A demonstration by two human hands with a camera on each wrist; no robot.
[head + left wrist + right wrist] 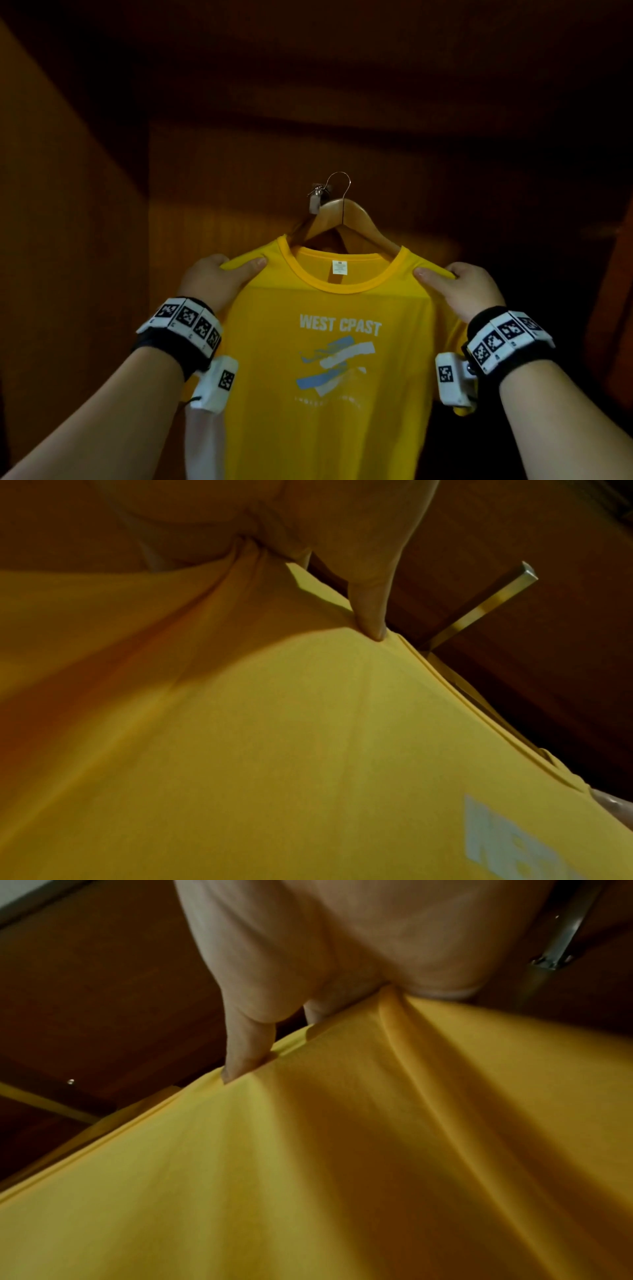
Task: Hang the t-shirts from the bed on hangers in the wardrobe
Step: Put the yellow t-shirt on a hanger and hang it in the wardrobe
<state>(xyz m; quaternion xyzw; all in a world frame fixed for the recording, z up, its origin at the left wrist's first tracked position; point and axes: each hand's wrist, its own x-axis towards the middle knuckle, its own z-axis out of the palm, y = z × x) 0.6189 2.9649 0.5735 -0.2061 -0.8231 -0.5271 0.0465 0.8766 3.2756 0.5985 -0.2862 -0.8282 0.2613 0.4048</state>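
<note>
Left hand (214,278) and right hand (466,287) each pinch a shoulder of the yellow t-shirt (329,377).

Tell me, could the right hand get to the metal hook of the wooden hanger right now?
Probably yes, but not freely. The hook stands bare above the collar with nothing in front. The right hand grips the yellow t-shirt's shoulder, as the left hand does the other, so it must let go first.
</note>
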